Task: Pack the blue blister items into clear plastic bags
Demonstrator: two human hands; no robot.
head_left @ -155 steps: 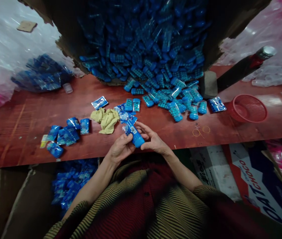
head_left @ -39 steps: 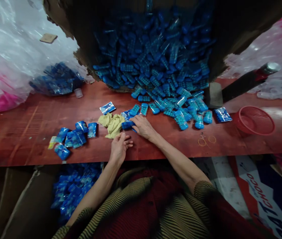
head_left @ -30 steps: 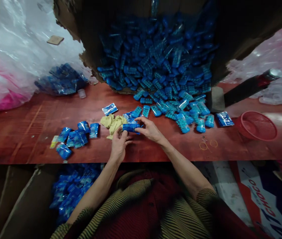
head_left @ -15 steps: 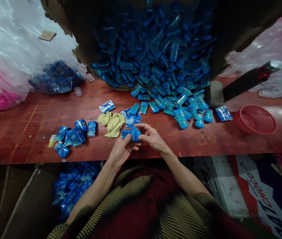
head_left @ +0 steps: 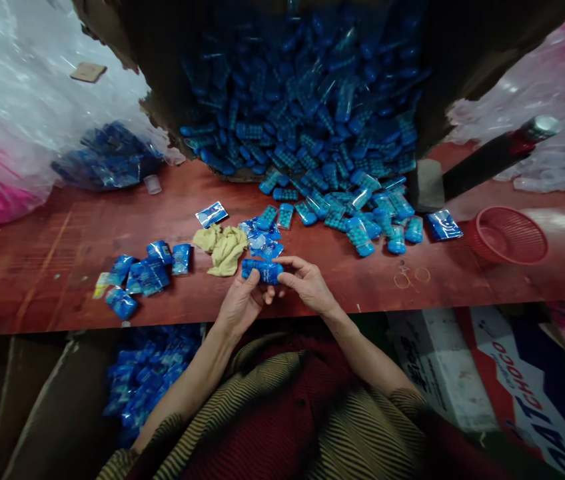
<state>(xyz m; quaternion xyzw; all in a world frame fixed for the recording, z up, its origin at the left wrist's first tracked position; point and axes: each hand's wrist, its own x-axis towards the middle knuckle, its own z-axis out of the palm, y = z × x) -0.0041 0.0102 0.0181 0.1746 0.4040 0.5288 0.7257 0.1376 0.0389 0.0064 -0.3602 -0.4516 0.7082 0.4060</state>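
Note:
Just above the table's front edge, a small blue printed pack [head_left: 263,270] lies sideways between my two hands. My left hand [head_left: 238,303] pinches its left end, thumb on top and fingers curled beneath. My right hand [head_left: 308,287] grips the right end between thumb and fingers. Blue printed wrappers [head_left: 268,248] lie behind the pack, beside a crumpled yellow cloth [head_left: 227,250]. Several blue-wrapped packs [head_left: 150,277] rest on the left. Clear containers with blue caps and small blue pellets [head_left: 335,213] are heaped farther back.
A torn cardboard box [head_left: 112,33] spills blue containers onto the red table [head_left: 357,287]. On the right are a red basket [head_left: 512,260], a dark bar-like object [head_left: 492,163], a flat blue packet [head_left: 443,225] and rubber bands [head_left: 411,277]. More blue packs [head_left: 147,373] lie below the table.
The pack stays in both hands, and more of its printed front now shows. My right fingers have shifted slightly down along its right end. The whole view has moved a little.

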